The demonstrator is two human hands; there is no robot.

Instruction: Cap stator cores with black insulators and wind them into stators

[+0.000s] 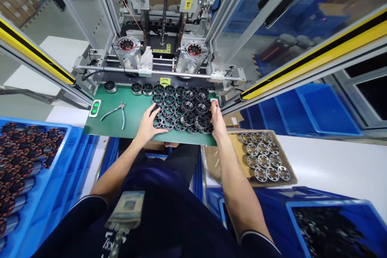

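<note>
Left hand (pixel 148 124) open, fingers and thumb spread round near left corner of black rings (pixel 188 109); right hand (pixel 217 120) against their right side, cannot tell whether gripping. Rings massed on right half of green board (pixel 136 109), set close in rows, some at right piled two high, probably to save room. Hands flank block, likely holding rows together. Pliers (pixel 121 107) on board's left part, seemingly within easy reach. Rings look hollow, toothed, black inside, silvery outside.
</note>
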